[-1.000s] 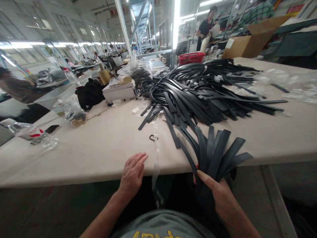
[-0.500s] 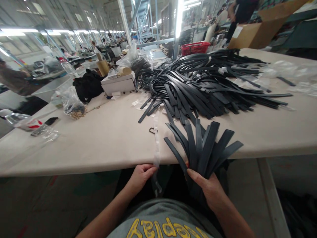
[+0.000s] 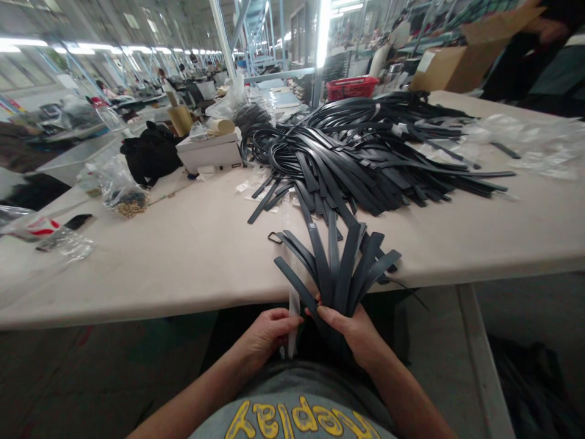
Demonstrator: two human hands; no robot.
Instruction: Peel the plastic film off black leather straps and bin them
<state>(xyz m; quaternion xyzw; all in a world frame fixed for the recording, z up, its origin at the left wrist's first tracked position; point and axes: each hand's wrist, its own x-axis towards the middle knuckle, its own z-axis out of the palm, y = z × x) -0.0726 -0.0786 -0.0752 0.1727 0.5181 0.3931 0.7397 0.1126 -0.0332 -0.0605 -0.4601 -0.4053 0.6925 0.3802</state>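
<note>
In my right hand [image 3: 345,326] is a bundle of dark straps [image 3: 350,268], its flat ends fanned out over the table's front edge. My left hand [image 3: 276,326], just left of the bundle, pinches a translucent plastic strip [image 3: 294,299] that runs down from the tabletop past the edge. The two hands are close together, with the fingertips nearly meeting. A small dark wire ring [image 3: 274,238] lies on the table beside the strap ends. The lower part of the bundle is hidden behind my right hand and below the edge.
A large heap of dark straps [image 3: 338,152] covers the back of the table [image 3: 183,262]. To the left are a white box [image 3: 208,151], a black bag [image 3: 150,152] and a plastic bag of small parts [image 3: 125,195]. A red basket [image 3: 351,88] and a cardboard carton [image 3: 452,67] stand behind.
My right hand has brought the strap bundle leftward, closer to my left hand. The left hand has shifted slightly right with the plastic strip. The camera view has turned a little.
</note>
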